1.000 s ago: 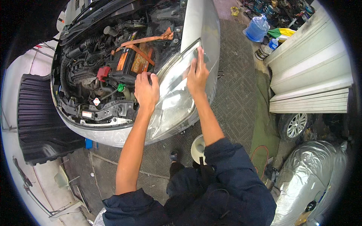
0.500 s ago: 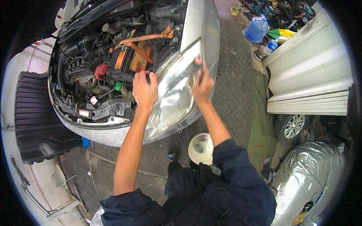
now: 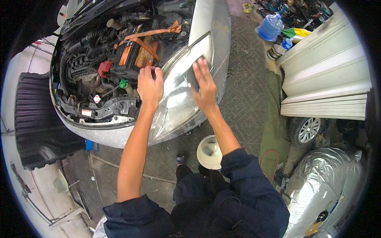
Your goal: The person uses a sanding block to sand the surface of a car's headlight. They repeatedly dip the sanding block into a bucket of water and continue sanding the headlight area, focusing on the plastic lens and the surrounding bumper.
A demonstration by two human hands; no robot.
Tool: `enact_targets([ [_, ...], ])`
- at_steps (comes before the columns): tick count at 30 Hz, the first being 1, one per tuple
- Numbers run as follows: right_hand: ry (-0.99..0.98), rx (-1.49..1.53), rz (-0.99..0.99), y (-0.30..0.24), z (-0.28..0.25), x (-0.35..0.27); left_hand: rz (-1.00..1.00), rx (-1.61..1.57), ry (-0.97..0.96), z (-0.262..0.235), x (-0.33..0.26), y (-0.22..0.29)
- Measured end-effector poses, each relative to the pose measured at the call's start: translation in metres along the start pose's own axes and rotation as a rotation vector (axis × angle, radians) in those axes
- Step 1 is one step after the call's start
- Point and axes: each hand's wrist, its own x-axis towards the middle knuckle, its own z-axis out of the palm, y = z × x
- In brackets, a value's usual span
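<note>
A large clear headlight (image 3: 174, 107), wet and shiny, sits at the front corner of a silver car. On its upper part my right hand (image 3: 206, 89) lies with the fingers stretched, pressing a thin dark grey piece, apparently sandpaper (image 3: 194, 81), flat to the lens. My left hand (image 3: 151, 87) rests at the headlight's inner edge, beside the engine bay. Its fingers are bent, with the thumb apart, and I see nothing held in it; the fingertips are partly hidden.
The hood is up over the engine bay, where a black and orange battery (image 3: 139, 55) is held by an orange strap (image 3: 149, 48). A white bucket (image 3: 209, 160) stands by my feet. To the right are a white ribbed panel (image 3: 325, 67), a wheel (image 3: 308, 131) and a silver-covered shape (image 3: 317, 186).
My right hand has slid left across the headlight with the sandpaper, its fingers now flatter. The left hand stays at the inner edge; the whole view has shifted slightly.
</note>
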Motion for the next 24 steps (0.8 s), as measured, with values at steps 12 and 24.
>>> enact_targets([
  [12,0.027,0.018,-0.104,0.009,0.001,0.021,-0.011,-0.001,-0.003,0.002,0.000,0.003],
  [24,0.091,-0.201,-0.040,0.007,0.007,0.060,-0.042,0.003,-0.043,-0.002,-0.002,0.007],
])
